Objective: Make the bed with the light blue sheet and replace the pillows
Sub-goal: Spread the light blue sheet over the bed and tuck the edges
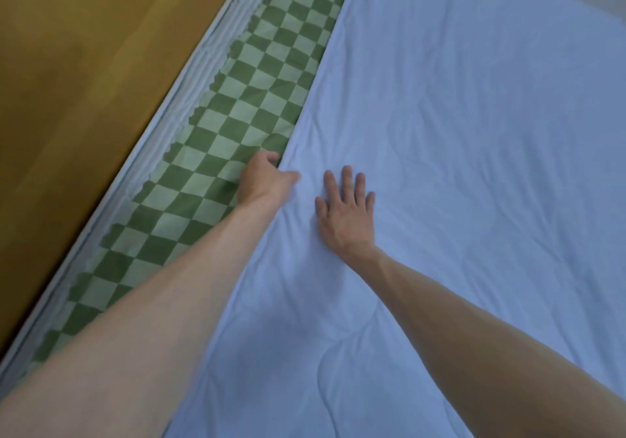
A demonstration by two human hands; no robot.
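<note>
Sheet (457, 166), light blue and wrinkled, covers most of the bed, its long edge lying on a green checked cover (237, 99). At that edge the left hand (266, 178) pinches the sheet, thumb on top. Just beside it, further onto the sheet, the right hand (347, 210) presses flat, fingers spread.
</note>
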